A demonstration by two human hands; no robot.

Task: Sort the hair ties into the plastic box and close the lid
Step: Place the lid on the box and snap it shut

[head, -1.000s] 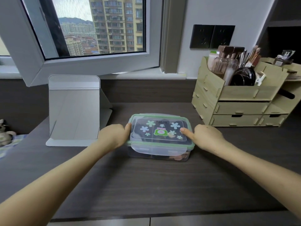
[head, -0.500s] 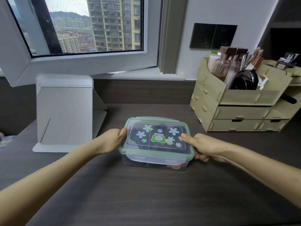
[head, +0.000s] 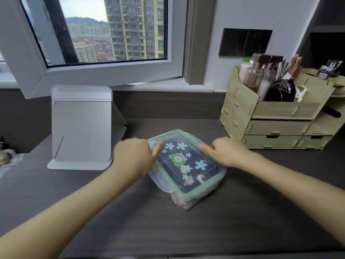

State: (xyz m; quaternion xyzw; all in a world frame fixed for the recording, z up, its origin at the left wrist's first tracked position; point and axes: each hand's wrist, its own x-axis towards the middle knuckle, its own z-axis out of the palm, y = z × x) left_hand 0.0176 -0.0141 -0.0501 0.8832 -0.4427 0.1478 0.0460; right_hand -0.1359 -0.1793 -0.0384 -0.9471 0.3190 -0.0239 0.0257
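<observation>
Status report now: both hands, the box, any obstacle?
Left hand and right hand grip clear plastic box, thumbs on its green-rimmed flowered lid. Lid on. Nothing in the way.

plastic box: turned from square-on to diagonal, corner now nearest | left hand: shifted to its far-left corner, thumb on lid | right hand: moved to far edge

Plastic box: clear, smooth plastic, slightly cloudy. Lid: glossy clear plastic with a pale green rim and shiny stickers. Counter: dark wood grain, matt. Makeup organizer: pale raw-looking wood, matt. Folding stand: white, smooth, matt.
</observation>
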